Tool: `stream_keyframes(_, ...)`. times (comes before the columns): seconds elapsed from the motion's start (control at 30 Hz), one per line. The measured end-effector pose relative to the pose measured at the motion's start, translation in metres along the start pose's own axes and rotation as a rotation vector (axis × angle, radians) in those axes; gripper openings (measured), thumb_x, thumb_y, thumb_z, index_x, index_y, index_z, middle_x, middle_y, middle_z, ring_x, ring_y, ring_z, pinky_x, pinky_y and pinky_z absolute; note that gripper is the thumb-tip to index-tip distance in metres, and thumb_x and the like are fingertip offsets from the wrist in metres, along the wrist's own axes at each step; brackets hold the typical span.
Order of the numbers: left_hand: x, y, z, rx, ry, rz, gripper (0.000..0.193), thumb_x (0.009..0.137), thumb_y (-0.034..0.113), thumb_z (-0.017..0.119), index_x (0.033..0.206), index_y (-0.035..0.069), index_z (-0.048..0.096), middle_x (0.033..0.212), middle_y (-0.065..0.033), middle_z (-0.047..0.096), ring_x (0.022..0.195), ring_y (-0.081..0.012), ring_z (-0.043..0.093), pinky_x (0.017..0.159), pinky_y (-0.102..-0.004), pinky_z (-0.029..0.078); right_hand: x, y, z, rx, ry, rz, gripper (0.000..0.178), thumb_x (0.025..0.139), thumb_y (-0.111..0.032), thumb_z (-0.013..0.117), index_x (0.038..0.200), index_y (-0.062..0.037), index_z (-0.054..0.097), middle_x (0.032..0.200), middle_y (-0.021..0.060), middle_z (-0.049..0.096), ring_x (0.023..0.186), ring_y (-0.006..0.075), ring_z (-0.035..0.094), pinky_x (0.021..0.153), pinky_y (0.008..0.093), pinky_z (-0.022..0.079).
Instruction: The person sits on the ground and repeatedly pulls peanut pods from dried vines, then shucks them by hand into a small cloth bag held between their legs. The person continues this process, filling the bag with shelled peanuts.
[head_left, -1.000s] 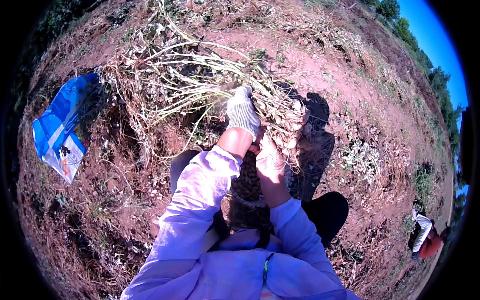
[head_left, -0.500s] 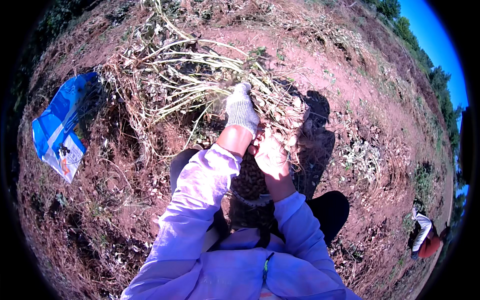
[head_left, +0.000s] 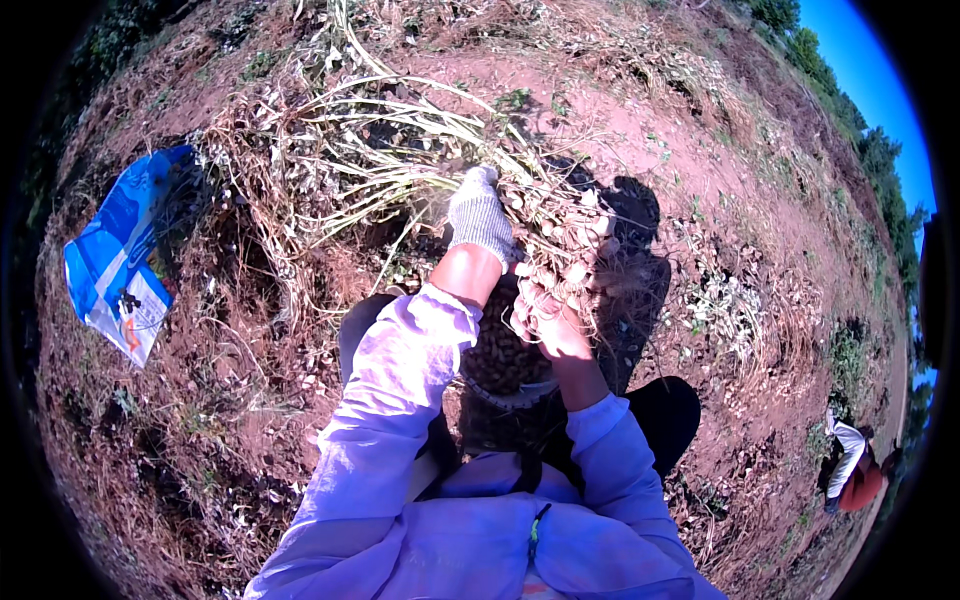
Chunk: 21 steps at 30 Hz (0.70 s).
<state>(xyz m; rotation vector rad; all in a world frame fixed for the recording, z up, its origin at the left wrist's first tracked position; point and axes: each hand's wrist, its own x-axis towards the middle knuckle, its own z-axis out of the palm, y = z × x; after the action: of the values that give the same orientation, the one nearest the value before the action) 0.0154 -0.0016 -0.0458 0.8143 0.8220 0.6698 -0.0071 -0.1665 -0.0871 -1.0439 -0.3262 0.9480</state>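
Observation:
My left hand (head_left: 480,218), in a grey knitted glove, is closed round a bunch of pulled peanut plants (head_left: 400,125). Their pale stems fan out to the left, and the root end points right. Pale peanut pods (head_left: 575,240) hang thickly among the roots, just right of the glove. At the lower edge of that cluster, my bare right hand (head_left: 550,318) has its fingers curled round some of the pods. Below both hands a round bucket (head_left: 515,400) stands between my legs, with many loose peanuts (head_left: 500,350) inside. My hands and forearms hide part of its rim.
A blue and white plastic sack (head_left: 125,250) lies on the ground at the left. Dry plant heaps (head_left: 260,200) surround me on reddish soil (head_left: 690,150). Another person (head_left: 855,465) is bent low at the far right. My shadow falls right of the pods.
My right hand has shifted slightly right and down, away from the glove, uncovering more of the bucket's peanuts. The left hand keeps its hold, moving only a little.

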Motion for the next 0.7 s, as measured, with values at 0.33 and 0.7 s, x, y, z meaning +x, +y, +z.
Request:
stream_keyframes(0.33,-0.002,-0.028,0.008,-0.309,-0.053,-0.36,0.017,0.08,0.021,0.056,0.084,0.004,0.058,0.077,-0.0108,0.06,0.065,-0.0251,0.056,0.061,-0.0399,0.048,-0.038,-0.005,-0.008,-0.399,0.098,-0.009,0.028,0.095,-0.034,0.041,0.084,-0.0085,0.048,0.058,0.0028,0.046,0.045,0.0182,0.051,0.04,0.0277,0.04)
stream_keyframes(0.7,0.042,-0.018,0.012,0.049,0.028,0.049,0.031,0.083,0.025,0.053,0.083,-0.005,0.062,0.078,-0.0199,0.062,0.069,-0.0247,0.056,0.065,-0.0382,0.043,-0.094,0.011,0.017,-0.111,0.132,0.075,0.05,0.09,-0.014,0.043,0.137,-0.0023,0.028,0.066,0.0055,0.049,0.048,0.0151,0.048,0.042,0.0253,0.041)
